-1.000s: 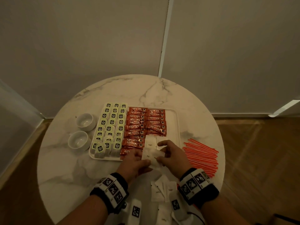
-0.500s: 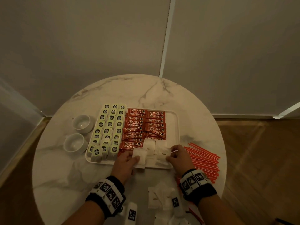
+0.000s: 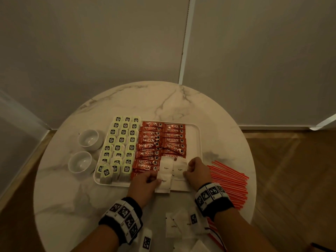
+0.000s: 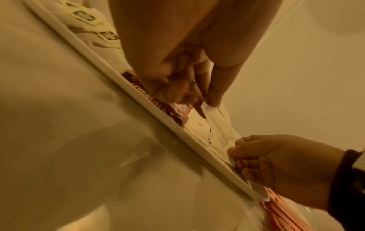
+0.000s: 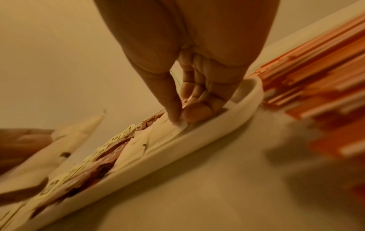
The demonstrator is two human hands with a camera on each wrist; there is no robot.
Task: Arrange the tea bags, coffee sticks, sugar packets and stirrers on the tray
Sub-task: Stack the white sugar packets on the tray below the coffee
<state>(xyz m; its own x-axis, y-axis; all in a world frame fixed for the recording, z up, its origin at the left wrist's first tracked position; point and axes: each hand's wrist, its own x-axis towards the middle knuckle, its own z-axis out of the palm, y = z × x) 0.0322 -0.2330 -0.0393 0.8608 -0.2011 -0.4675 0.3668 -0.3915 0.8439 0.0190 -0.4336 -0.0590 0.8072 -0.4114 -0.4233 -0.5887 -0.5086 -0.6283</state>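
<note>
A white tray [image 3: 197, 140] on the round marble table holds rows of green-tagged tea bags [image 3: 121, 140] on its left and red coffee sticks [image 3: 160, 140] in its middle. White sugar packets [image 3: 166, 167] lie at the tray's near right. My left hand [image 3: 145, 180] pinches one sugar packet [image 3: 163, 182] over the tray's front rim. My right hand [image 3: 195, 170] pinches another sugar packet [image 3: 180, 169] inside the tray [image 5: 217, 125]. Orange stirrers [image 3: 229, 184] lie on the table right of the tray.
Two empty white cups [image 3: 88, 139] stand left of the tray. More loose sugar packets [image 3: 179, 226] lie on the table near my wrists. A wall stands close behind the table, and wooden floor shows to the right.
Both hands moved forward from the table's near edge to the tray, carrying sugar packets. They then spread apart, each lowering a packet at the tray's near right.
</note>
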